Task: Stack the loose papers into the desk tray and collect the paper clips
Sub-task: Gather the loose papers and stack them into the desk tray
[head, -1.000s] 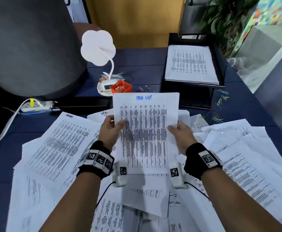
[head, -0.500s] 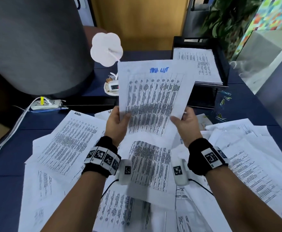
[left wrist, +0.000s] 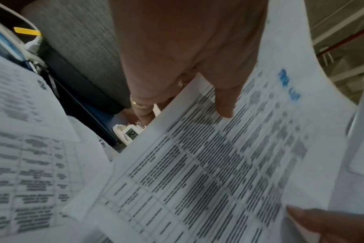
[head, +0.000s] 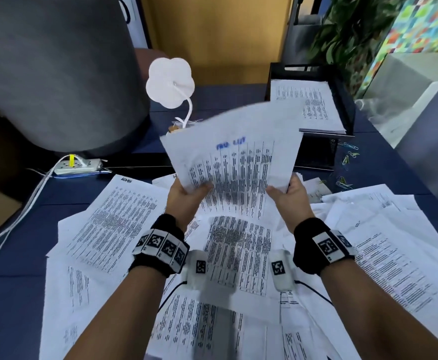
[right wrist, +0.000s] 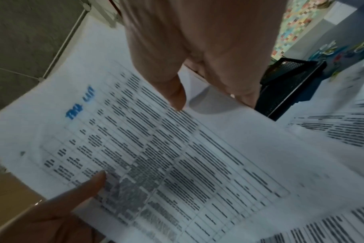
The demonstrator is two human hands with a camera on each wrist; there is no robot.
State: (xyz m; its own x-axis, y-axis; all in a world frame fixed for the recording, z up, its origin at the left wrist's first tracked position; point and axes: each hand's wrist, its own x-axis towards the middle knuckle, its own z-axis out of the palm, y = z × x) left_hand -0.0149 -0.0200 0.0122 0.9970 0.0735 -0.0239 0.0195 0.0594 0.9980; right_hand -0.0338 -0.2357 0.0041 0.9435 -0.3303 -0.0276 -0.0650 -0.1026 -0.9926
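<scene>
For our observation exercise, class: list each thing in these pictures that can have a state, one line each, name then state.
Held sheet: lifted, tilted, blurred, gripped at both side edges.
Left hand: pinches the sheet's left edge.
Right hand: pinches its right edge.
Desk tray: holds stacked papers.
Loose papers: scattered over the desk.
Paper clips: loose beside the tray.
Power strip: cable plugged in.

**Held sheet: lifted and turned toward tray**

Item: printed sheet [head: 234, 162] with blue heading. One second ago: upright and square before the person, low over the loose papers [head: 241, 255]. Now: raised, carried forward, its top tilted right so the far corner overlaps the desk tray [head: 342, 105] and its stack. Left hand [head: 186, 196] and right hand [head: 288, 194]: moved up and forward with it. Orange basket, earlier visible beside the lamp: now hidden behind the sheet.
</scene>
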